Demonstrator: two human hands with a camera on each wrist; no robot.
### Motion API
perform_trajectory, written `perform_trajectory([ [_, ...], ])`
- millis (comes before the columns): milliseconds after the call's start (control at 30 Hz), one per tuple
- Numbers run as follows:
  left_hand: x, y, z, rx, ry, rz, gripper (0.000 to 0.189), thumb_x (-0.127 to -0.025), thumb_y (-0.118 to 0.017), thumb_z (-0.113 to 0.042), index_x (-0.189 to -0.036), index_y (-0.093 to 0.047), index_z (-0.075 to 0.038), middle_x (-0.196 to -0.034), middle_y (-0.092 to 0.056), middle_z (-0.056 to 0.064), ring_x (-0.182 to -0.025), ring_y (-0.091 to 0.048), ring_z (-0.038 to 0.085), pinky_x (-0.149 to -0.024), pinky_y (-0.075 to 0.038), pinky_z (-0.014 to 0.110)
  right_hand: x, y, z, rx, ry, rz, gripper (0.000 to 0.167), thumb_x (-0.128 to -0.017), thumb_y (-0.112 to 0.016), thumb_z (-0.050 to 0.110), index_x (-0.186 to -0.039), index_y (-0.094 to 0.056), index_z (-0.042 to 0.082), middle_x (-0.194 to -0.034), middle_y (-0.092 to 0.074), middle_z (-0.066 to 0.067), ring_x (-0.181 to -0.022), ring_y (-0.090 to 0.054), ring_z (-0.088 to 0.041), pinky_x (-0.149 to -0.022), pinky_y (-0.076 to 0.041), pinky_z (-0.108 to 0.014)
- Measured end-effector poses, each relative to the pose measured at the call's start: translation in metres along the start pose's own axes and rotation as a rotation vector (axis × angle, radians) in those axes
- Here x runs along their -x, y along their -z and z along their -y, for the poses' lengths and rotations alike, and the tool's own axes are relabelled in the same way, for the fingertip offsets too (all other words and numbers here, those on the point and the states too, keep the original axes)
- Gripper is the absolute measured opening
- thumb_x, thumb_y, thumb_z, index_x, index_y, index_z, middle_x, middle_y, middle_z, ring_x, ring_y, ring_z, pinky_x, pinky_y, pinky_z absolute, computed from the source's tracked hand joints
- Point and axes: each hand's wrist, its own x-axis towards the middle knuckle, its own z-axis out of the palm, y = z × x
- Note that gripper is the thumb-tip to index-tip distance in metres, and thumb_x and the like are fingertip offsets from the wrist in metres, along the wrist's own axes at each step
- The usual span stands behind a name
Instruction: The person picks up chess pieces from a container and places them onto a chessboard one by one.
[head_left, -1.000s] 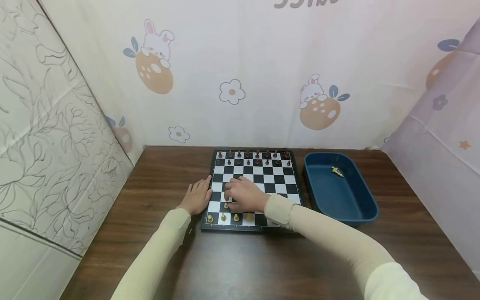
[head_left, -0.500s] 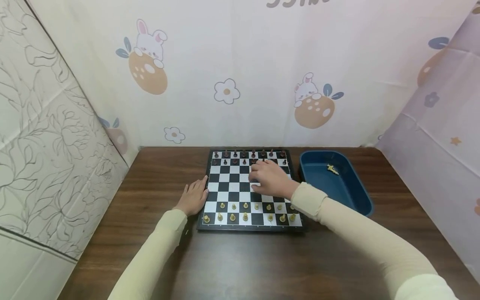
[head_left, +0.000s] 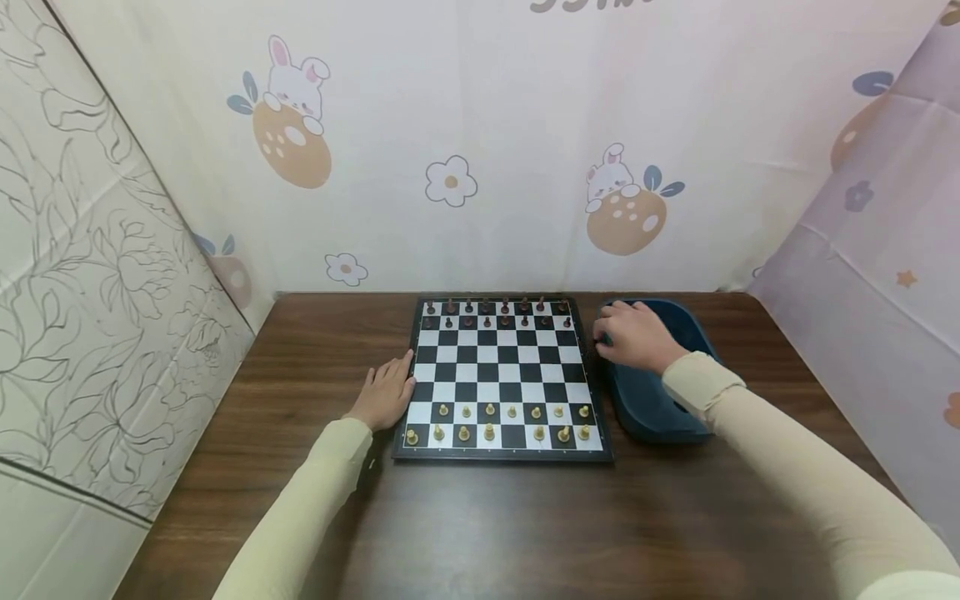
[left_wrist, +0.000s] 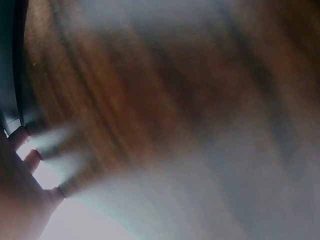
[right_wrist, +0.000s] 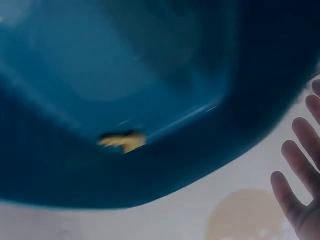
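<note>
My left hand (head_left: 385, 394) lies flat on the table, its fingertips at the left edge of the chessboard (head_left: 487, 354). Over the far left part of a blue tray (head_left: 647, 412) is my right hand (head_left: 637, 336), its fingers bent slightly downward in the head view. The right wrist view shows these fingers (right_wrist: 296, 159) spread, with nothing held. A pale yellow chess piece (right_wrist: 131, 142) lies on its side in the tray, apart from the fingers; the hand hides it in the head view. Pale yellow chess pieces (head_left: 489, 432) stand along the board's two near rows.
Dark red chess pieces (head_left: 505, 308) stand in the board's two far rows. The tray stands close to the board's right edge on the brown wooden table (head_left: 480, 517). A patterned curtain (head_left: 517, 242) hangs behind the table.
My right hand has left the near rows of the board and moved right and away, over the tray. My left hand stays beside the board. The head view has shifted slightly.
</note>
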Motion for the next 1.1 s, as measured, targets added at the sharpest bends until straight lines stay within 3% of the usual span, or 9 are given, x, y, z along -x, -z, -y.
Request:
perform_trajectory([
  [267,-0.001,0.000,-0.001,0.001,0.002,-0.002,0.057,-0.103,-0.029,-0.031,-0.153,-0.014,-0.008,-0.153,-0.027,0.016,-0.141,-0.021,0.035,-0.112,-0.006,0.057,0.007,0.000,-0.042,-0.033,-0.072,-0.022,0.018,-0.083,-0.070,0.020,-0.094,-0.073,0.005,-0.089,-0.064,-0.011,-0.082,-0.058,-0.030,-0.069,-0.049,-0.048],
  [433,-0.001,-0.001,0.000,-0.010,0.012,0.005,0.057,-0.104,-0.028,-0.032,-0.154,-0.014,-0.008,-0.154,-0.026,0.016,-0.141,-0.020,0.035,-0.113,-0.007,0.056,0.011,-0.001,-0.057,-0.003,-0.060,-0.014,0.018,-0.081,-0.071,0.017,-0.092,-0.073,0.002,-0.089,-0.064,-0.014,-0.085,-0.059,-0.033,-0.073,-0.049,-0.052],
  [533,-0.001,0.000,0.000,-0.003,0.014,0.001,0.057,-0.103,-0.029,-0.031,-0.153,-0.014,-0.008,-0.154,-0.026,0.016,-0.141,-0.020,0.035,-0.113,-0.007,0.056,0.014,-0.005,-0.067,0.014,-0.067,-0.009,0.015,-0.080,-0.071,0.015,-0.088,-0.072,0.002,-0.086,-0.063,-0.013,-0.084,-0.058,-0.034,-0.073,-0.048,-0.054],
  [667,0.000,0.000,0.001,-0.001,0.017,-0.013,0.057,-0.103,-0.030,-0.031,-0.153,-0.016,-0.008,-0.153,-0.027,0.016,-0.140,-0.021,0.035,-0.112,-0.007,0.057,0.014,-0.014,-0.080,0.054,-0.086,-0.001,0.011,-0.081,-0.068,0.011,-0.070,-0.066,0.007,-0.072,-0.056,-0.009,-0.071,-0.053,-0.031,-0.063,-0.046,-0.050],
  [833,0.001,-0.001,0.002,-0.007,0.022,-0.018,0.057,-0.103,-0.030,-0.032,-0.153,-0.016,-0.008,-0.153,-0.028,0.014,-0.140,-0.022,0.034,-0.112,-0.008,0.057,0.014,-0.025,-0.085,0.126,-0.120,0.032,0.028,-0.083,-0.064,0.007,-0.058,-0.054,0.010,-0.062,-0.050,-0.008,-0.062,-0.049,-0.030,-0.057,-0.043,-0.047],
  [1100,0.001,0.000,-0.002,-0.010,0.027,-0.007,0.057,-0.103,-0.030,-0.032,-0.154,-0.015,-0.009,-0.153,-0.029,0.014,-0.141,-0.022,0.033,-0.113,-0.008,0.056,0.010,-0.041,-0.084,0.229,-0.260,0.085,0.026,-0.090,-0.055,-0.001,-0.065,-0.063,0.000,-0.060,-0.051,-0.016,-0.065,-0.051,-0.035,-0.061,-0.046,-0.054],
])
